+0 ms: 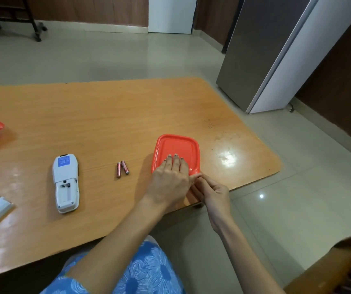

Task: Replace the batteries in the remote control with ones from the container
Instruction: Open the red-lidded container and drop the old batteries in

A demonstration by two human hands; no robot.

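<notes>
Orange wooden worktop (106, 115). White plastic remote control (65, 182), face down, battery bay open and empty, left of centre. Two pink cylindrical batteries (121, 168) lying beside it. Square red-lidded plastic container (177, 149), near right edge: left hand (171, 177) flat on lid, right hand (211, 193) pinching its near corner tab.

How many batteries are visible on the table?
2: both batteries lie side by side between the remote control and the red-lidded container. Others may be hidden inside it.
</notes>
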